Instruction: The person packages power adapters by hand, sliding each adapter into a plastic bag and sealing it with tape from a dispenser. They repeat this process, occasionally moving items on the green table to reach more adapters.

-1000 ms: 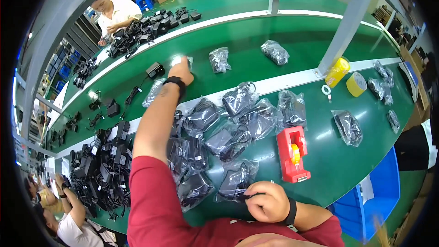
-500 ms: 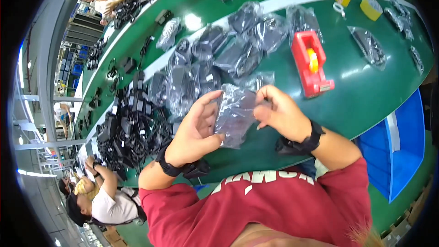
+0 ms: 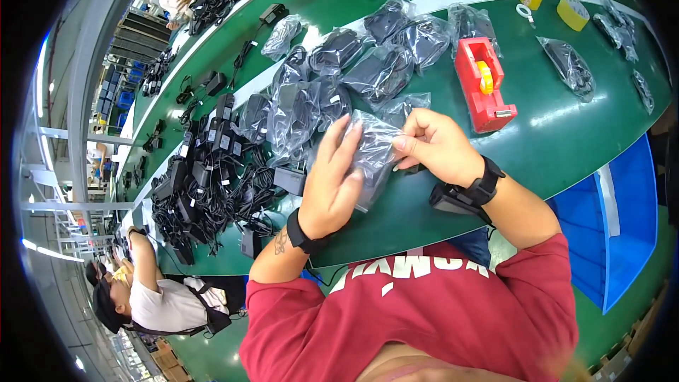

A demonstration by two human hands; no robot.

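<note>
Two hands meet over the green table: left of the grip sprawls a heap of loose black adapters, then the left hand lies flat with open fingers against a clear plastic bag, which sits between both hands just above the table. On the bag's other edge the right hand pinches it shut-fingered, bagged adapters piled beyond the grip, and a red tape dispenser stands just right of it.
</note>
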